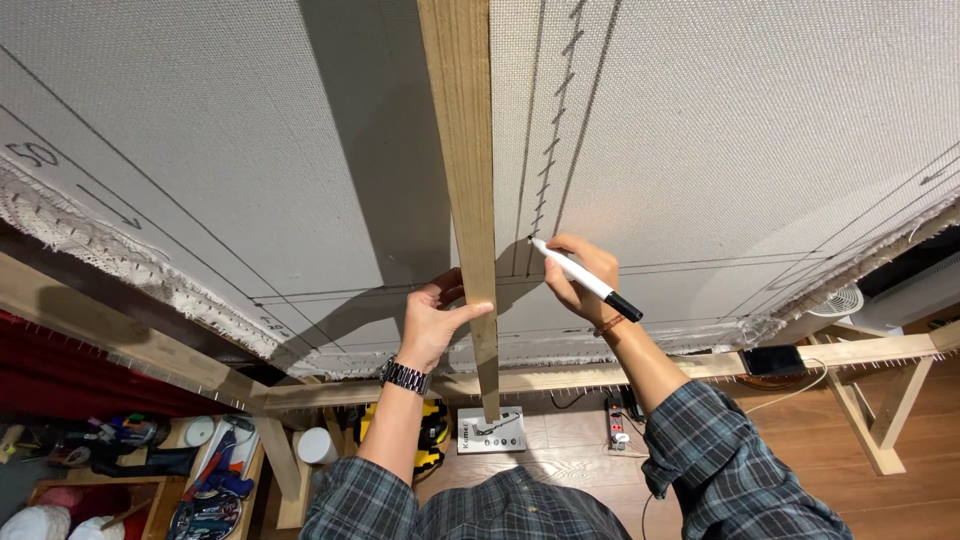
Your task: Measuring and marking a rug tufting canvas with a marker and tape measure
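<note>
At centre of the head view, a long wooden slat (465, 180) is pressed flat against stretched grey backing cloth (760, 130) by the left hand (437, 320), fingers curled around its left edge, thumb on its face. The right hand (570, 275) is closed on a white marker (585, 279), its tip touching the cloth just right of the slat, at the foot of a ticked line. For a clean stroke, the slat is best held firm, judged here, with the tip kept tight to its edge. Slat lies between both hands. Below, a wooden frame rail (600, 378) is seen, and a wristwatch (404, 375) on the left wrist.
</note>
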